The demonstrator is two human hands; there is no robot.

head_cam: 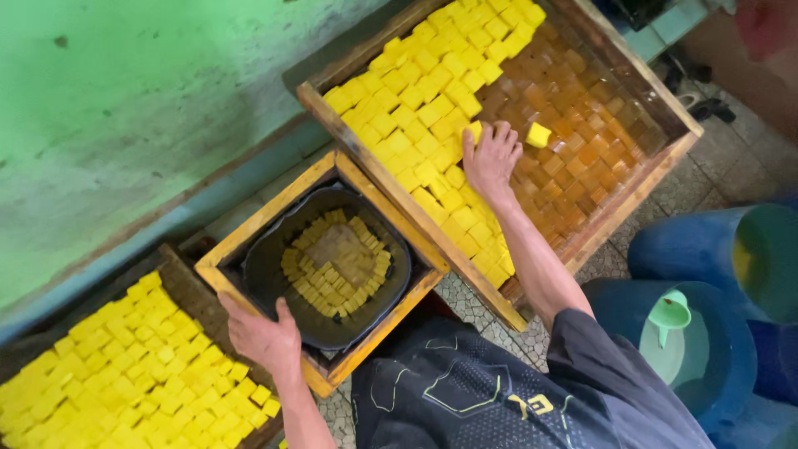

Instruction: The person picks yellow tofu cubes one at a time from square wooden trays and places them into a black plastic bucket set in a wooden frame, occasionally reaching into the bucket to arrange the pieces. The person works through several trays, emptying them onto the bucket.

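Note:
My right hand lies flat, fingers spread, in a large wooden tray of brown liquid, at the edge of a mass of yellow cubes. One loose yellow cube floats just right of the fingers. My left hand grips the near rim of a smaller square wooden frame that holds a dark round basin. A ring of yellow cubes lies in that basin.
A third tray packed with yellow cubes sits at the lower left. A green wall runs along the far side. Blue barrels stand at the right, one with a green funnel. The floor is tiled.

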